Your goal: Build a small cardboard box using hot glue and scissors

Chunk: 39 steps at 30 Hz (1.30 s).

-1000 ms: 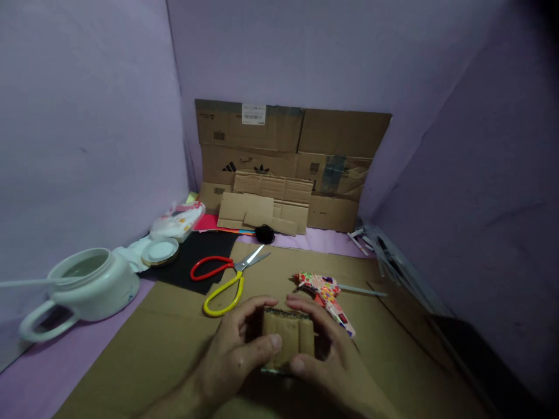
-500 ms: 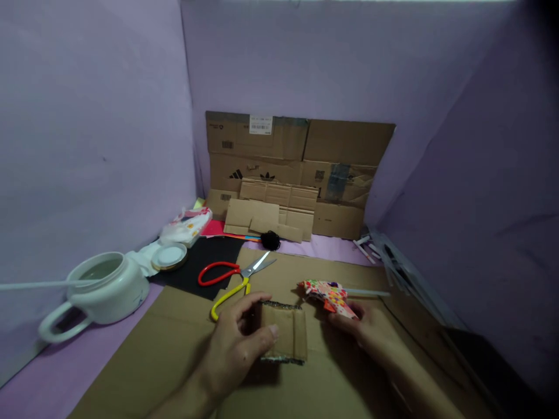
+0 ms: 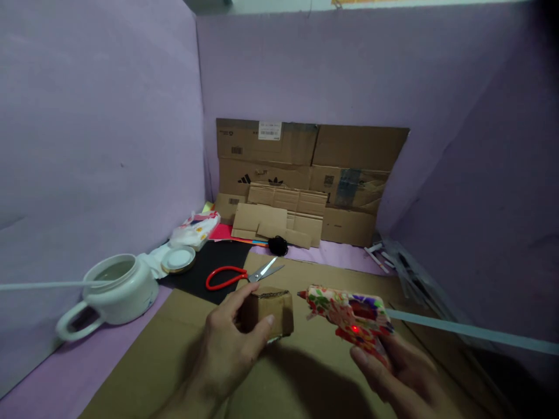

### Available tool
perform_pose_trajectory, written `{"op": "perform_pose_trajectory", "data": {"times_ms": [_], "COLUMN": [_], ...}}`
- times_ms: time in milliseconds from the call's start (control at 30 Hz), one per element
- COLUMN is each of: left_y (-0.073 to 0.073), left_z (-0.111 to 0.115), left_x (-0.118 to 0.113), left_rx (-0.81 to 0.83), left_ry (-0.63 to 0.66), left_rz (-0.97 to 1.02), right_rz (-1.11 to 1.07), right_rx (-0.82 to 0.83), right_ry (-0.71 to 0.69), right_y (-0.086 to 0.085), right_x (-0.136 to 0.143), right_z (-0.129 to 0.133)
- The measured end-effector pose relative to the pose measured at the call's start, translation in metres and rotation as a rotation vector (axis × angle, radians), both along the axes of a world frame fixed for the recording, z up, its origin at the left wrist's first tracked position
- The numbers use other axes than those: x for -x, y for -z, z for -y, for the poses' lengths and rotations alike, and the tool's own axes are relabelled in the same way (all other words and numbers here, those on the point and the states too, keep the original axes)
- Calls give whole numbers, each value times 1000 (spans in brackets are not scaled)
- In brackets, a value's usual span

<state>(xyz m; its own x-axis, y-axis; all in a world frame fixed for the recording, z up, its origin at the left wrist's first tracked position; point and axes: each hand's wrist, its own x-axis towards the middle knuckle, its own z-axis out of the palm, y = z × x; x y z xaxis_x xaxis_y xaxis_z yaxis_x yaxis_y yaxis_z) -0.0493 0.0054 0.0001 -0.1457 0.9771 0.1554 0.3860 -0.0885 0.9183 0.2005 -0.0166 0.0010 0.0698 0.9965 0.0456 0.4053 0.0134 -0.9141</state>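
Observation:
Between the thumb and fingers of my left hand (image 3: 233, 343) is a small folded cardboard piece (image 3: 277, 311), held above a large flat cardboard sheet (image 3: 152, 355). My right hand (image 3: 395, 366) grips the handle of a flower-patterned glue gun (image 3: 345, 314). A red light shows on the gun, its nozzle points left toward the folded piece without touching it, and a long pale glue stick (image 3: 471, 333) sticks out of its back. Scissors (image 3: 227, 277) with a red handle lie just beyond my left hand, blades open; their other handle is hidden.
A white pot (image 3: 124, 297) with a pale stick across its mouth stands left, near a round lid (image 3: 178, 258). Behind are a black yarn bundle (image 3: 278, 245), cardboard pieces (image 3: 262, 216) and a plastic-wrapped pack (image 3: 196, 228). Clear plastic (image 3: 404, 270) lies right.
My right hand has lifted the glue gun and brought it nearer the camera. The folded cardboard piece has been turned and moved slightly left and up in my left hand. The view has shifted slightly.

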Motion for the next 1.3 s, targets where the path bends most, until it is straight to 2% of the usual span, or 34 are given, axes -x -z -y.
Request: {"op": "perform_pose_trajectory", "data": {"times_ms": [167, 367, 500, 667, 833, 967, 1133, 1300], "left_y": [0, 3, 4, 2, 8, 9, 8, 8], "left_z": [2, 3, 4, 4, 4, 5, 6, 7], "left_x": [-4, -5, -5, -5, -7, -10, -10, -9], "left_rx": [-178, -352, -383, -351, -373, -431, -492, -451], "left_ry": [-67, -73, -55, -44, -47, -42, -48, -64], "left_rz": [-167, -280, -311, -335, -352, -392, -417, -412], "right_rz": [6, -63, -142, -218, -141, -146, -196, -251], "right_rx": [14, 38, 13, 19, -16, -32, -23, -9], "right_ry": [-174, -162, -140, -183, -53, -8, -26, -96], "right_y": [5, 6, 2, -7, 4, 9, 3, 1], "right_x": [7, 14, 17, 23, 27, 33, 38, 35], "right_z": [-4, -3, -3, 2, 13, 19, 16, 8]}}
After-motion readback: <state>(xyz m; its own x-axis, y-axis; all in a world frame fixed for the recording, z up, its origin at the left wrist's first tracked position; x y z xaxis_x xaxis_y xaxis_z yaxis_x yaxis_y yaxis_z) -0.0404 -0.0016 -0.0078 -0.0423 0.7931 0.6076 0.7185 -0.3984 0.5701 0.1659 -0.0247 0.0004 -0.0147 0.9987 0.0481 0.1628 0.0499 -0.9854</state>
